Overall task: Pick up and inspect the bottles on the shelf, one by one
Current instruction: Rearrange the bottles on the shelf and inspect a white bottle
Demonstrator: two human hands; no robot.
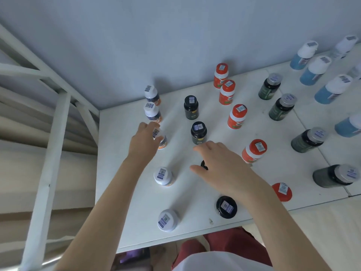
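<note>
We reach both hands over a shelf [121,173] of standing bottles, none lifted clear yet.

Our left hand [143,142] curls its fingers [151,125] round the cap of a white-cap bottle [163,142], third from the front in the left column and, as far as we can tell, on the shelf. Our right hand [220,167] hovers, fingers released and spread, over a mostly hidden black bottle [204,165]. We judge many bottles remain. Bare lanes run between columns. The wall [156,45] is behind and a frame [56,133] is beside the left edge.

From here I see my left hand [143,142] and right hand [221,168] bare, forearms [101,208] bare too, a white shirt [214,261] and dark red trousers [236,242].
</note>
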